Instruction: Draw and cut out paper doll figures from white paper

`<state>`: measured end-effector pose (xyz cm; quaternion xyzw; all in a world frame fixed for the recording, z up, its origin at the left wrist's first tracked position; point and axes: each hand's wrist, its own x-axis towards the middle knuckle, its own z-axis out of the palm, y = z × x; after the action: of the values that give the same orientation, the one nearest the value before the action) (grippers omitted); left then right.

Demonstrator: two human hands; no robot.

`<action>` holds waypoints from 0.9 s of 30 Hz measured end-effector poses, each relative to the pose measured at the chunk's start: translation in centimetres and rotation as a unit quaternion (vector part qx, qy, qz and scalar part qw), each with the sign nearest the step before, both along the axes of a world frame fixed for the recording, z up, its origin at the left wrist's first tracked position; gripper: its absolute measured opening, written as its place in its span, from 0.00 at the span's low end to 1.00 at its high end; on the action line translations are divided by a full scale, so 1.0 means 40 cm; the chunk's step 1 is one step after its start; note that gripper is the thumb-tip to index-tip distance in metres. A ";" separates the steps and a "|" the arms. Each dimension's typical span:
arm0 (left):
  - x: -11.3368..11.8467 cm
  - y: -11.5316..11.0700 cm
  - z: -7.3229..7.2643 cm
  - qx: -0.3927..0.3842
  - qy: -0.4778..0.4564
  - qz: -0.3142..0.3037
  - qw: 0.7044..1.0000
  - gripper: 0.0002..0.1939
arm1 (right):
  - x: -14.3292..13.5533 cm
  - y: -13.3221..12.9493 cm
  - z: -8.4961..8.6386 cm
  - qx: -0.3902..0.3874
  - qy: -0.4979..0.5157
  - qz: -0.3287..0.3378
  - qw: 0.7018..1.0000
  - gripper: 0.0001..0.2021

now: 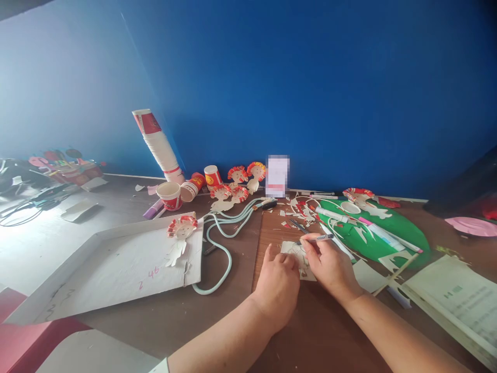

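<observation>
While left hand (277,282) pins paper cutout (297,256) flat, right hand (330,264) grips pen (316,239); steady pressure likely keeps lines clean.

Daylight from the left, wide-angle warp

Glare whitens the table (34,243) at left; the right corner darkens; edges bend, and distant clutter looks perhaps slightly soft.

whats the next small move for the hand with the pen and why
Probably lower the pen tip onto the paper cutout. The right hand holds the pen above the cutout, while the left hand presses it flat on the table.
</observation>
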<state>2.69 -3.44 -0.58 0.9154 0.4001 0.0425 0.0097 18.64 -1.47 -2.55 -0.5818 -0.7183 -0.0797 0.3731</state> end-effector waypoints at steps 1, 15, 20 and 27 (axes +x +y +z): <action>0.000 0.000 0.000 -0.001 0.001 -0.001 1.000 0.17 | 0.001 -0.001 -0.001 -0.001 0.002 0.000 1.000 0.12; -0.001 0.002 0.003 -0.016 0.010 -0.008 1.000 0.17 | 0.000 -0.007 -0.008 0.005 0.010 0.012 1.000 0.11; -0.001 0.002 -0.001 -0.013 -0.003 -0.007 1.000 0.18 | 0.001 -0.007 -0.008 -0.004 0.008 0.011 1.000 0.10; -0.001 0.002 0.002 -0.019 -0.007 -0.008 1.000 0.18 | 0.001 -0.004 -0.008 0.005 -0.008 0.003 1.000 0.10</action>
<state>2.65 -3.34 -0.52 0.9179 0.3934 0.0412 0.0304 18.68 -1.64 -2.87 -0.5775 -0.7224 -0.0868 0.3703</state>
